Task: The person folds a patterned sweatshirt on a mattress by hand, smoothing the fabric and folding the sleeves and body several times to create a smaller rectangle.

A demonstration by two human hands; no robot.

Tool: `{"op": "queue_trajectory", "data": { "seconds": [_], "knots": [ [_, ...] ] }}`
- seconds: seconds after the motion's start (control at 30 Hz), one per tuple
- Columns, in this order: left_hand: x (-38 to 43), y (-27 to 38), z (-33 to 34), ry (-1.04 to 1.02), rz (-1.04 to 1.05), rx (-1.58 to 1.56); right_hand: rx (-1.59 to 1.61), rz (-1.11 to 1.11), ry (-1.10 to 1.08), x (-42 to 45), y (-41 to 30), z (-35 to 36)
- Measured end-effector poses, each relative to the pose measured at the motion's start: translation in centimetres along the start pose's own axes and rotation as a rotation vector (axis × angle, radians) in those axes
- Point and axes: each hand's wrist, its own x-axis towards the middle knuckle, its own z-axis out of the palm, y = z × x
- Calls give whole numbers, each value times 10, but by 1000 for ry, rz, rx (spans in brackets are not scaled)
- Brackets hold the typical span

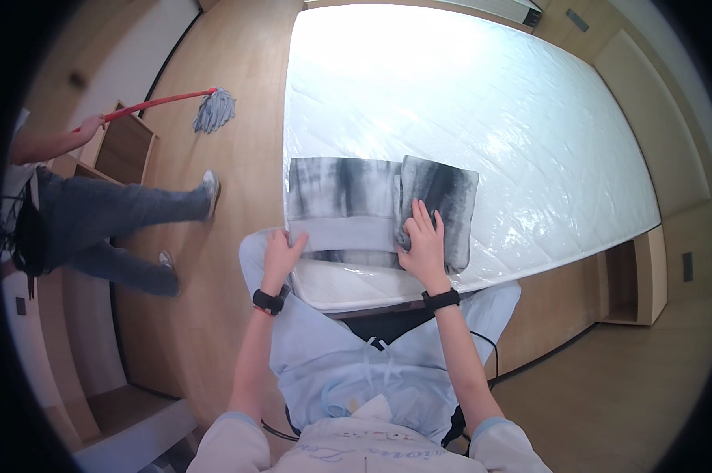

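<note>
A grey-and-black tie-dyed garment (344, 189) lies before me on a mattress (533, 154) in clear plastic wrap. Its right part is folded over into a thicker panel (442, 177). A plain light-grey band (344, 235) runs along the near side. My left hand (282, 254) is at the left end of this band, thumb and fingers bent; whether it pinches the cloth I cannot tell. On the folded panel rests my right hand (426, 245), fingers spread and laid on the cloth, thumb by the panel's left edge.
To the left, another person in jeans (125, 201) grips a red-handled mop (215, 110) over the wooden floor (243, 171). A wooden cabinet (128, 145) stands behind that person. An open wooden shelf unit (651, 275) is beside the bed on the right.
</note>
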Motion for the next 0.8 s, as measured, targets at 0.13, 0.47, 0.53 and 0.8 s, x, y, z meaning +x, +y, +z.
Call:
{"op": "queue_trajectory", "data": {
  "seconds": [0.13,0.47,0.53,0.8],
  "knots": [
    [2,14,-14,-123,-156,-198,9,5,13,2,12,-5],
    [-36,28,26,-220,-619,-1764,155,51,-2,4,7,8],
    [-35,31,41,-252,-578,-1730,86,-1,-50,3,3,6],
    [-14,139,40,-74,116,-804,71,29,-42,1,2,9]
  ]
}}
